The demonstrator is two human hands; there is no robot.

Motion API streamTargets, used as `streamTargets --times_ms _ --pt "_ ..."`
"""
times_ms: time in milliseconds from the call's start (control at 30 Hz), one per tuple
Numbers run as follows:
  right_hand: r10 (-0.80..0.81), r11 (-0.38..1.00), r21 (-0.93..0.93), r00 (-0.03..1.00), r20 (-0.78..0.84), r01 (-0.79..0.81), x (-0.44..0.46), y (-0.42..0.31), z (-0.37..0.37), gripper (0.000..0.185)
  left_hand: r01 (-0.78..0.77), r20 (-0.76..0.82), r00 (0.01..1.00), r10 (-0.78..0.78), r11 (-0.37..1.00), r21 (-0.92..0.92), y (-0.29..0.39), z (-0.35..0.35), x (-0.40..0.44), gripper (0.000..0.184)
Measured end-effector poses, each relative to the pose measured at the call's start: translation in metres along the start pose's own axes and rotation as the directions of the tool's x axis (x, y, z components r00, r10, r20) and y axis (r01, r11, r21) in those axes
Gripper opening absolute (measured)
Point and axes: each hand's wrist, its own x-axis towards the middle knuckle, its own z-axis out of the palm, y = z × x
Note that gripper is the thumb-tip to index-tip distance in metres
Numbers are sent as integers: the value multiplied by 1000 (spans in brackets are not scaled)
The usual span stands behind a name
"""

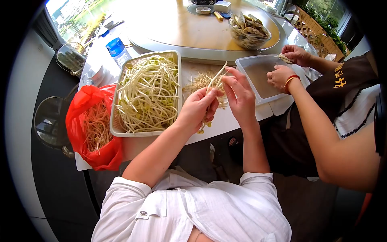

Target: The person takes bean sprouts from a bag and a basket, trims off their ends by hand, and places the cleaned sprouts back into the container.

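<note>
A few bean sprouts (218, 76) are held between the closed thumb and fingers of the left hand (197, 106), their pale ends sticking out above. The right hand (242, 97) is placed just beside these ends, fingers curved; whether anything is pinched cannot be told.

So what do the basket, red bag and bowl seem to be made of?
Basket: likely plastic, pale and fairly matte, with a perforated wall. Red bag: probably thin plastic film, slightly glossy, judging by its soft folds. Bowl: transparent and shiny; glass or clear plastic, can't tell which.
</note>
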Motion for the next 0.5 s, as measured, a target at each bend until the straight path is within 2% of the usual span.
streamTargets --times_ms 100,167,200,233,267,333,400,433,467,500 --pt "-27 1000 -8 999 26 27 1 1 1 17 -1 -5 1000 1 1000 10 7 -1 -6 19" --pt "-21 999 -25 998 56 23 -5 0 2 14 -47 -45 998 51 995 86 10 3 -8 17" --pt "198 968 133 975 103 -211 -10 -2 2 11 -48 -44 998 52 996 81 7 0 -9 17" --pt "397 858 273 899 182 -435 -12 -2 2 9 -47 4 999 47 993 112 5 -4 -10 20" --pt "397 859 270 899 184 -435 -13 -1 3 9 -47 52 998 40 989 142 3 -6 -10 26" --pt "610 602 520 769 189 -605 -13 1 4 11 -44 49 998 37 990 137 1 -7 -10 25" --pt "599 650 499 790 127 -573 -14 4 6 14 -55 20 998 53 989 140 0 -7 -11 25" --pt "455 879 184 889 -53 -439 -12 1 7 16 -58 22 998 56 989 139 -1 -8 -10 25" --pt "241 946 -182 957 -160 -268 -9 -3 8 20 -78 -7 997 80 981 178 -1 -10 -10 22" --pt "237 947 -181 959 -157 -264 -6 -9 7 20 -98 -36 993 108 971 218 -1 -11 -9 20"
